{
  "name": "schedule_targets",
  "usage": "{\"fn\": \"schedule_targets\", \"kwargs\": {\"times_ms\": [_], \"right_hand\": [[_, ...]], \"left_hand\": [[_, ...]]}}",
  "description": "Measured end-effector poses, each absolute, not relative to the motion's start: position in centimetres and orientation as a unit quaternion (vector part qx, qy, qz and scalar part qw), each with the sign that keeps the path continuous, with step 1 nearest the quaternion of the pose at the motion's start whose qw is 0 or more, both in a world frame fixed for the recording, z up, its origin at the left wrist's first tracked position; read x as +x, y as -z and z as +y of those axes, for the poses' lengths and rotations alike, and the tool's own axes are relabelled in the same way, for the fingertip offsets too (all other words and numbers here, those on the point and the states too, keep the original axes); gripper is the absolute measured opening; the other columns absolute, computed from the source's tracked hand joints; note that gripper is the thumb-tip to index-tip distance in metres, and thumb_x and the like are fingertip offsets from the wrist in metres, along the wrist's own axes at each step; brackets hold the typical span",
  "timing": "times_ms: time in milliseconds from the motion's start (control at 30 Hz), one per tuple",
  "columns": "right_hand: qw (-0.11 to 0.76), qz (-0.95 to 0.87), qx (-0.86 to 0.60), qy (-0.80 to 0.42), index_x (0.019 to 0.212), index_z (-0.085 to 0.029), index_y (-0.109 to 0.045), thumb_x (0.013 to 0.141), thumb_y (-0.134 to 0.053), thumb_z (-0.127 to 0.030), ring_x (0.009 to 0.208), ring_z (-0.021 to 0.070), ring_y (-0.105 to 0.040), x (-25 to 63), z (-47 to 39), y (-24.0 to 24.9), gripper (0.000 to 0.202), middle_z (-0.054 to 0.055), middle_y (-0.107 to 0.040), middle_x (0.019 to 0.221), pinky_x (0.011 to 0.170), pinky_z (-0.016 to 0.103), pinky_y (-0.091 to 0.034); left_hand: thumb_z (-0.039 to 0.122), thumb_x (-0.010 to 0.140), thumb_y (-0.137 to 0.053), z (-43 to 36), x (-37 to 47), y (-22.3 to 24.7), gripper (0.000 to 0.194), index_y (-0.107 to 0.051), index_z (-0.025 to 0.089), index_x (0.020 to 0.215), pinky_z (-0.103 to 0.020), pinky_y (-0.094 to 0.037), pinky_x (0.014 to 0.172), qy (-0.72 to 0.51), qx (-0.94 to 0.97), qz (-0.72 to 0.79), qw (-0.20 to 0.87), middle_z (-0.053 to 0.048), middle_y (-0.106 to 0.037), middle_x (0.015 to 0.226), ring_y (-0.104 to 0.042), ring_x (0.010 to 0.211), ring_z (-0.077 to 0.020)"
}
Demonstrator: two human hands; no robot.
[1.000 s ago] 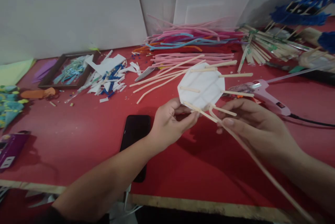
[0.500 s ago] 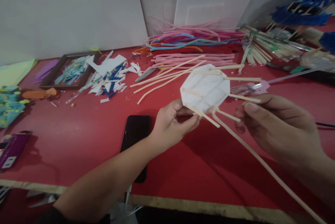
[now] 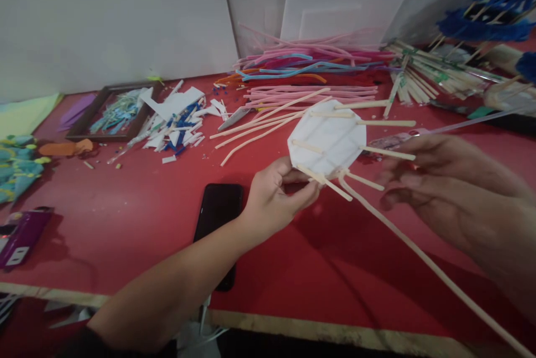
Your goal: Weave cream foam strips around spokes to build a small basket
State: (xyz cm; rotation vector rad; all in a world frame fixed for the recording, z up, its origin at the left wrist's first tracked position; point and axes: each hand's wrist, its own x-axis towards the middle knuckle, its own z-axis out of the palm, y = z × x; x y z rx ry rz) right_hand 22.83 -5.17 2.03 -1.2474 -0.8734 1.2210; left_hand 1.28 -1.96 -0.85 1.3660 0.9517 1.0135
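My left hand [image 3: 278, 196] is closed on the lower left edge of a white octagonal board [image 3: 335, 137], thumb below and fingers behind. Thin wooden sticks [image 3: 387, 123] poke through the board near its edges. From its lower edge a beige pipe cleaner [image 3: 412, 242], looped at one stick, trails down to the bottom right corner. My right hand [image 3: 460, 196], slightly blurred, hovers just right of the stick ends. Its fingers are loosely bent and apart, and nothing shows between them.
A black phone [image 3: 220, 213] lies beside my left forearm. Behind are beige pipe cleaners [image 3: 259, 128], a pink and blue pile [image 3: 293, 62], scissors [image 3: 233, 118], white and blue scraps [image 3: 178, 115] and a brown tray [image 3: 90, 138]. Bundled sticks [image 3: 419, 79] and blue fringed pieces [image 3: 486, 25] stand at right.
My right hand has drawn back a little to the right, and its fingers have spread. The board in my left hand stays almost in place.
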Motion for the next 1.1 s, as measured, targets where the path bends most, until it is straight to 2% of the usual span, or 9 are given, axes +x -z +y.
{"fn": "schedule_targets", "kwargs": {"times_ms": [133, 233, 333, 433, 500, 667, 867, 967, 1100], "right_hand": [[0.396, -0.353, -0.507, -0.680, 0.086, -0.026, -0.074, 0.056, -0.091, -0.048, 0.069, 0.0195, -0.068, 21.7, -6.2, -1.1, 0.041, 0.004, -0.069, 0.084, 0.061, 0.038, -0.061], [0.359, -0.370, -0.469, -0.717, 0.084, -0.024, -0.073, 0.064, -0.086, -0.057, 0.059, 0.0143, -0.061, 20.8, -6.5, -0.9, 0.041, 0.003, -0.067, 0.077, 0.057, 0.033, -0.058], [0.367, -0.364, -0.434, -0.737, 0.075, -0.024, -0.069, 0.067, -0.085, -0.056, 0.048, 0.0083, -0.042, 20.1, -6.4, -1.1, 0.036, -0.004, -0.052, 0.062, 0.042, 0.023, -0.041], [0.377, -0.329, -0.434, -0.749, 0.066, -0.024, -0.066, 0.060, -0.090, -0.053, 0.043, 0.0043, -0.023, 19.9, -6.3, -1.3, 0.038, -0.008, -0.038, 0.053, 0.037, 0.018, -0.021], [0.379, -0.309, -0.457, -0.743, 0.062, -0.024, -0.065, 0.054, -0.092, -0.056, 0.044, 0.0036, -0.018, 19.9, -6.1, -1.3, 0.043, -0.008, -0.035, 0.051, 0.037, 0.018, -0.015], [0.368, -0.275, -0.510, -0.727, 0.059, -0.025, -0.066, 0.035, -0.095, -0.060, 0.047, 0.0061, -0.021, 19.8, -6.0, -1.3, 0.051, -0.006, -0.036, 0.050, 0.040, 0.019, -0.012], [0.340, -0.275, -0.495, -0.751, 0.059, -0.023, -0.063, 0.043, -0.092, -0.060, 0.046, 0.0066, -0.018, 19.6, -5.9, -1.1, 0.050, -0.007, -0.031, 0.049, 0.038, 0.018, -0.011], [0.329, -0.271, -0.487, -0.762, 0.056, -0.022, -0.054, 0.048, -0.090, -0.059, 0.043, 0.0060, -0.019, 19.6, -5.8, -1.0, 0.052, -0.008, -0.033, 0.048, 0.036, 0.019, -0.013], [0.312, -0.272, -0.481, -0.772, 0.056, -0.023, -0.048, 0.047, -0.089, -0.061, 0.041, 0.0054, -0.018, 19.7, -5.7, -1.0, 0.057, -0.009, -0.033, 0.047, 0.035, 0.020, -0.014]], "left_hand": [[0.022, 0.075, -0.068, -2.1, 1.0, 0.8, 0.016, -0.065, 0.019, 0.091, -0.026, -0.062, 0.070, -0.427, 0.610, 0.403, 0.532, -0.006, -0.080, 0.089, -0.077, 0.082, -0.0186], [0.024, 0.077, -0.072, -2.3, 0.7, 0.6, 0.016, -0.068, 0.019, 0.092, -0.027, -0.064, 0.072, -0.419, 0.657, 0.388, 0.492, -0.006, -0.081, 0.089, -0.078, 0.079, -0.0191], [0.027, 0.079, -0.074, -2.6, 0.6, 0.3, 0.018, -0.070, 0.018, 0.094, -0.026, -0.064, 0.074, -0.409, 0.692, 0.374, 0.463, -0.005, -0.082, 0.089, -0.078, 0.080, -0.0189], [0.026, 0.080, -0.073, -2.8, 0.6, 0.0, 0.016, -0.072, 0.018, 0.094, -0.025, -0.063, 0.079, -0.395, 0.705, 0.371, 0.458, -0.004, -0.082, 0.091, -0.079, 0.084, -0.0186], [0.025, 0.080, -0.072, -2.8, 0.7, -0.2, 0.014, -0.073, 0.019, 0.093, -0.025, -0.063, 0.081, -0.387, 0.707, 0.370, 0.462, -0.004, -0.082, 0.091, -0.079, 0.084, -0.0187], [0.025, 0.079, -0.072, -2.9, 0.7, -0.2, 0.017, -0.072, 0.020, 0.095, -0.027, -0.063, 0.083, -0.373, 0.696, 0.378, 0.482, -0.004, -0.082, 0.093, -0.079, 0.085, -0.0200], [0.029, 0.079, -0.072, -3.0, 0.7, -0.1, 0.018, -0.071, 0.019, 0.094, -0.026, -0.062, 0.083, -0.365, 0.710, 0.373, 0.473, -0.006, -0.082, 0.094, -0.079, 0.088, -0.0208], [0.028, 0.080, -0.072, -3.0, 0.6, -0.1, 0.016, -0.071, 0.019, 0.093, -0.024, -0.062, 0.079, -0.367, 0.714, 0.368, 0.469, -0.006, -0.082, 0.093, -0.079, 0.089, -0.0212], [0.028, 0.079, -0.074, -3.0, 0.6, -0.1, 0.015, -0.070, 0.018, 0.089, -0.025, -0.062, 0.079, -0.367, 0.718, 0.367, 0.465, -0.006, -0.082, 0.090, -0.079, 0.085, -0.0208]]}}
